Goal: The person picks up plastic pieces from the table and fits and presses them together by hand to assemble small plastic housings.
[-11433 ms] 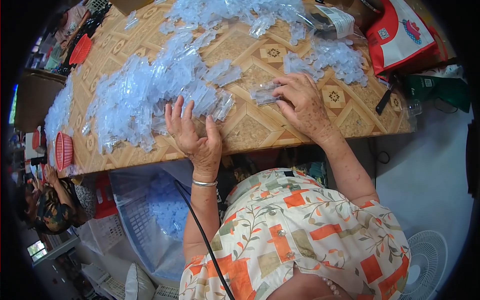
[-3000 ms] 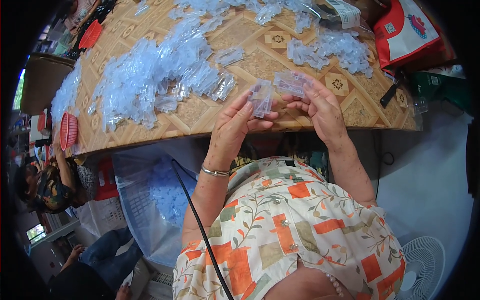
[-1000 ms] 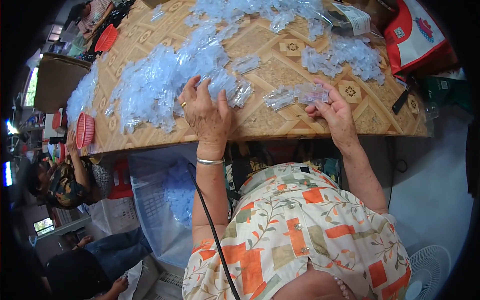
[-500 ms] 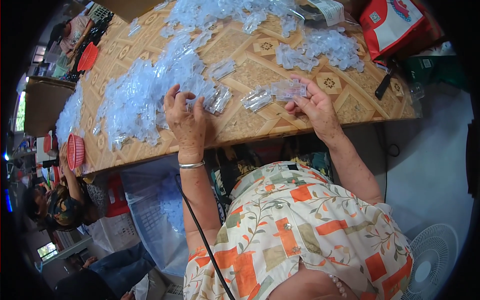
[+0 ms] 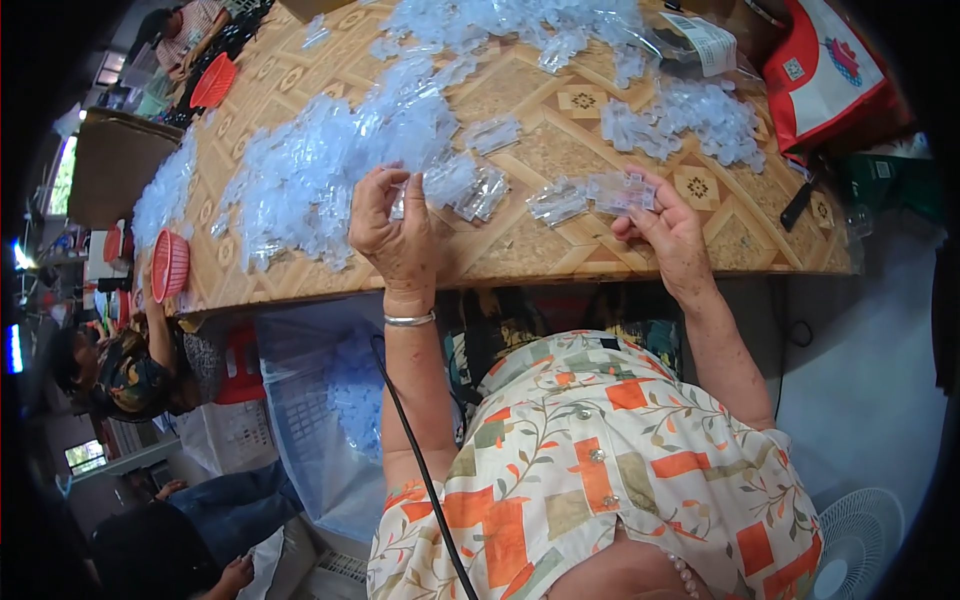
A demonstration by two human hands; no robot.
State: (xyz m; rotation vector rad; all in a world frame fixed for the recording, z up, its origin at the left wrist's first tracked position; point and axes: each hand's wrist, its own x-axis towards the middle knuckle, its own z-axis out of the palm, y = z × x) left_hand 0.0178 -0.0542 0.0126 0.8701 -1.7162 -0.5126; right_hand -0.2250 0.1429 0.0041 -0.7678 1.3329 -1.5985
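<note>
My right hand (image 5: 668,232) pinches a small clear plastic packet (image 5: 622,192) between thumb and fingers, just above the table's near side. Another clear packet (image 5: 558,202) lies on the table touching its left end. My left hand (image 5: 395,232), a silver bangle on its wrist, has its fingers curled in toward the thumb. A see-through bit shows between those fingers, too hidden to name. Behind it spreads a large heap of bluish clear plastic pieces (image 5: 300,170). Several flat clear packets (image 5: 478,190) lie right of my left hand.
A smaller pile of clear pieces (image 5: 715,122) lies at the right. Near it are a black-handled tool (image 5: 797,205) and a red bag (image 5: 835,85). Red baskets (image 5: 170,268) stand left. A lined crate (image 5: 310,420) sits below the table edge. Other people (image 5: 130,370) sit at left.
The view has shifted, so the scene sits further right. My left fingers have drawn closer to the thumb. My right hand still holds its packet in much the same place.
</note>
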